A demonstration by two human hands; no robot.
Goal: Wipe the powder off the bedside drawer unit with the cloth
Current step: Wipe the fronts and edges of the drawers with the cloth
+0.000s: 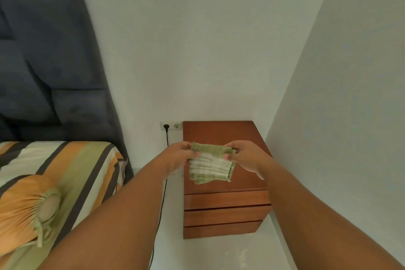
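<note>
Green stripes on red-brown wood

I see the cloth striped pale green and white against the plain reddish-brown drawer unit. The bed cover runs in orange, olive, cream and dark grey bands, the headboard is slate blue, and the wall is white.

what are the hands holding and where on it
A folded green-and-white cloth: the left hand pinches its left edge, the right hand its right edge.
</note>
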